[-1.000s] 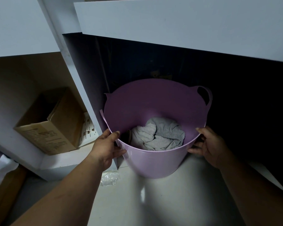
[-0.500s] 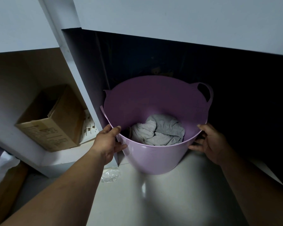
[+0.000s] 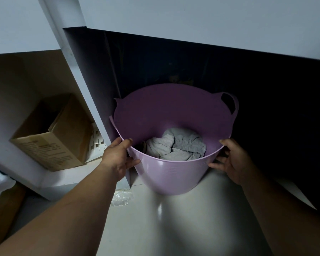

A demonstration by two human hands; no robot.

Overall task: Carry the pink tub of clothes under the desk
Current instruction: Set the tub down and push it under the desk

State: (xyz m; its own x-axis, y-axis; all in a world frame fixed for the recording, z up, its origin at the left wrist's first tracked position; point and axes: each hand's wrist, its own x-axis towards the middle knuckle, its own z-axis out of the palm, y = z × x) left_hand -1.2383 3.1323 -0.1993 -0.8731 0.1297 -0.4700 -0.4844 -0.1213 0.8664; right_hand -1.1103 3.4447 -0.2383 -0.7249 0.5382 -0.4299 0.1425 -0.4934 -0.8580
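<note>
The tub (image 3: pixel 170 174) is seen on the pale floor (image 3: pixel 174 228), at the mouth of the dark recess beneath the desk (image 3: pixel 201 19), its far half lying under the desk edge. The near rim is gripped on the left side by the left hand (image 3: pixel 116 159), with the thumb hooked over the rim and the fingers pressed against the outer wall. The right side of the rim is held by the right hand (image 3: pixel 233 161), thumb on top and fingers spread on the outside. A loop handle (image 3: pixel 231 104) is seen at the far right of the rim. Crumpled grey clothes (image 3: pixel 175 145) are contained at the bottom. The tub is positioned just beside the white upright panel (image 3: pixel 79 85). To the left of that panel, an open cardboard box (image 3: pixel 52 137) is stored on a low shelf. A scrap of clear plastic (image 3: pixel 122 197) lies on the floor near the tub base.
</note>
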